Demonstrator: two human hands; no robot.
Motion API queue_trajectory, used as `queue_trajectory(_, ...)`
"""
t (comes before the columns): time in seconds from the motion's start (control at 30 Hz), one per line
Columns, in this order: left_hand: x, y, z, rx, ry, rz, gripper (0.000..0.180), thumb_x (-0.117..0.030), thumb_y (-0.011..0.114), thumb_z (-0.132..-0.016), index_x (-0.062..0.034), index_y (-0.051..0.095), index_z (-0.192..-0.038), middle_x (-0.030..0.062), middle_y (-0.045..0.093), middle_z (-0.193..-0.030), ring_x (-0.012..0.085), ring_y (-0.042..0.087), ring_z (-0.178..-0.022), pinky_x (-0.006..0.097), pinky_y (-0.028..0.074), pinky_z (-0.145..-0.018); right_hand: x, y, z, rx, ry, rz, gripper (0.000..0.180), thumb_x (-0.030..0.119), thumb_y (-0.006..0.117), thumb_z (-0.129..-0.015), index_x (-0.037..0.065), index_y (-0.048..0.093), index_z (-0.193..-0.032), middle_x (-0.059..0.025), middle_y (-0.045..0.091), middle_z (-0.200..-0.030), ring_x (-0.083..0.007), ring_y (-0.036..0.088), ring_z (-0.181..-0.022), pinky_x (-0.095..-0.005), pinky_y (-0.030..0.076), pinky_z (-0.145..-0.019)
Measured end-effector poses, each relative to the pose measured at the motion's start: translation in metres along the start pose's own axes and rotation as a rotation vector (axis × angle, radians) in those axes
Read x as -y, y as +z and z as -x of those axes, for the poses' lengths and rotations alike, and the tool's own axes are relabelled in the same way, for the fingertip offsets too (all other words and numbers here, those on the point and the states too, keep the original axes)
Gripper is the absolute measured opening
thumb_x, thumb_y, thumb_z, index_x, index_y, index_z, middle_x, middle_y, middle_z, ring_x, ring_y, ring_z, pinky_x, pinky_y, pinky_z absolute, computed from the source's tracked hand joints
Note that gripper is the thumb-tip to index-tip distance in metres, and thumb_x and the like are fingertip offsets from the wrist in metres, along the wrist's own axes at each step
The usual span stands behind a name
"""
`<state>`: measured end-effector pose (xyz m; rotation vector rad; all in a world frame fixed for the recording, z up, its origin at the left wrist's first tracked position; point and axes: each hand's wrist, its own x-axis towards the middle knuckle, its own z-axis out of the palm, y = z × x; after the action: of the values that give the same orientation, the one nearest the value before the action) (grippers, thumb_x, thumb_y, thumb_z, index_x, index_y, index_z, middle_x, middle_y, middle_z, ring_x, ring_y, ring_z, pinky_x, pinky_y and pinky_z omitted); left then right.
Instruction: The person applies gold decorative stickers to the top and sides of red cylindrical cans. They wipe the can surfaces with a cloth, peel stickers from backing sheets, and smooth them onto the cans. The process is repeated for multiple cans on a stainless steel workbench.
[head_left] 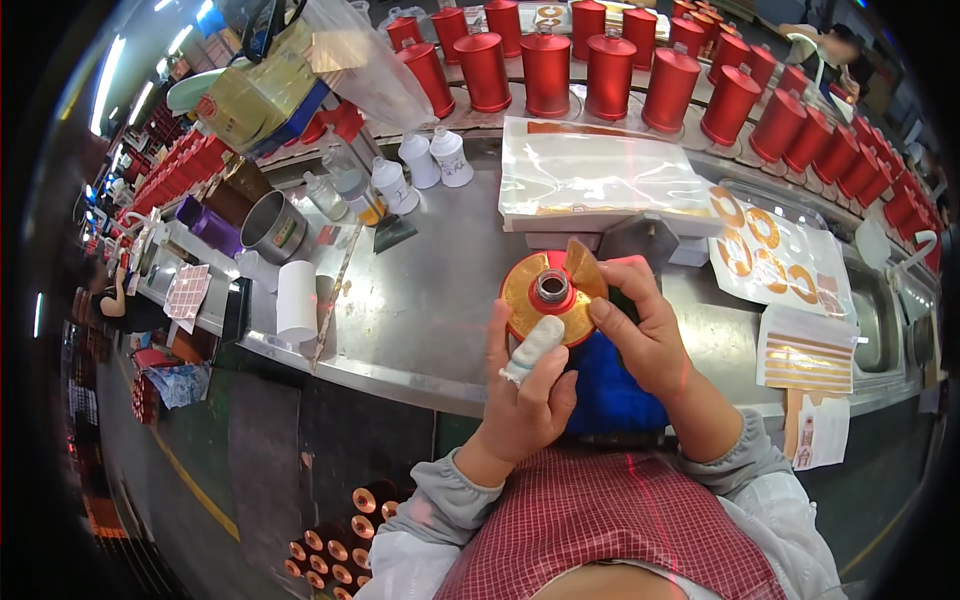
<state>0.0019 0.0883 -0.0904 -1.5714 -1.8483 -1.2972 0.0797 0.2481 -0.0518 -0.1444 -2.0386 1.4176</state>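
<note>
In front of me is a red bottle (519,271), its dark open neck pointing up at me. A gold ring-shaped sticker (521,296) lies round the neck on the bottle's shoulder, with one end lifted at the right. My left hand (525,400) is closed at the bottle's near left side; one finger, wrapped in a white cover, presses on the sticker near the neck. My right hand (648,325) pinches the sticker's raised end between thumb and fingers at the right rim. The lower part of the bottle is hidden beneath its top and my hands.
Red bottles (546,75) stand along a curved conveyor behind the metal bench (420,300). A stack of clear-covered sheets (600,180) lies ahead; a sheet of gold rings (780,250) is at right. White bottles (452,160), a metal pot (274,226) and a paper roll (296,300) stand left.
</note>
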Motion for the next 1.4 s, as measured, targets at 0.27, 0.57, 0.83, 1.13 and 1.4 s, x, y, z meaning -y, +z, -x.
queue_trajectory(0.27, -0.034, 0.015, -0.010, 0.075, -0.020, -0.201, 0.055, -0.012, 0.068, -0.083, -0.0056, 0.041, -0.130, 0.0228, 0.045, -0.137, 0.0582, 0.024, -0.133, 0.063, 0.023, -0.110, -0.006, -0.009, -0.001, 0.049, 0.029, -0.022, 0.031, 0.012, 0.065, -0.089, 0.002, 0.057, -0.117, -0.0094, 0.054, -0.108, -0.0216, 0.052, -0.106, -0.0318, 0.039, -0.095)
queue_trajectory(0.57, -0.010, 0.011, -0.037, -0.239, -0.662, 0.721, 0.072, -0.013, 0.063, -0.089, 0.0019, 0.016, -0.142, 0.0195, 0.035, -0.136, 0.0264, 0.042, -0.127, 0.039, 0.035, -0.108, -0.008, -0.004, -0.007, 0.027, 0.015, -0.067, 0.029, 0.021, 0.072, -0.085, 0.003, 0.056, -0.102, -0.0124, 0.053, -0.124, -0.0181, 0.053, -0.104, -0.0344, 0.041, -0.095)
queue_trajectory(0.83, 0.002, 0.014, -0.034, -0.239, -0.732, 0.835, 0.071, -0.009, 0.064, -0.086, -0.0008, 0.019, -0.140, 0.0166, 0.038, -0.132, 0.0232, 0.043, -0.125, 0.036, 0.036, -0.107, -0.020, -0.006, -0.032, 0.114, 0.219, -0.422, 0.016, 0.013, 0.066, -0.090, 0.006, 0.055, -0.100, -0.0092, 0.058, -0.119, -0.0143, 0.053, -0.110, -0.0302, 0.044, -0.095)
queue_trajectory(1.13, -0.005, 0.010, -0.038, -0.229, -0.760, 0.847, 0.072, -0.009, 0.063, -0.085, -0.0021, 0.018, -0.140, 0.0153, 0.037, -0.133, 0.0222, 0.041, -0.126, 0.036, 0.034, -0.108, -0.021, -0.020, -0.067, 0.414, 0.508, -0.490, 0.023, 0.017, 0.065, -0.091, 0.003, 0.055, -0.107, -0.0051, 0.060, -0.108, -0.0114, 0.057, -0.102, -0.0264, 0.048, -0.087)
queue_trajectory(1.4, 0.015, -0.006, -0.036, -0.065, -0.806, 0.986, 0.084, -0.011, 0.069, -0.081, -0.0040, 0.014, -0.145, 0.0154, 0.038, -0.138, 0.0233, 0.040, -0.131, 0.038, 0.033, -0.111, -0.018, -0.005, -0.052, 0.241, 0.475, -0.435, 0.022, 0.027, 0.059, -0.097, 0.007, 0.052, -0.103, 0.0029, 0.054, -0.090, -0.0039, 0.049, -0.079, -0.0199, 0.041, -0.067)
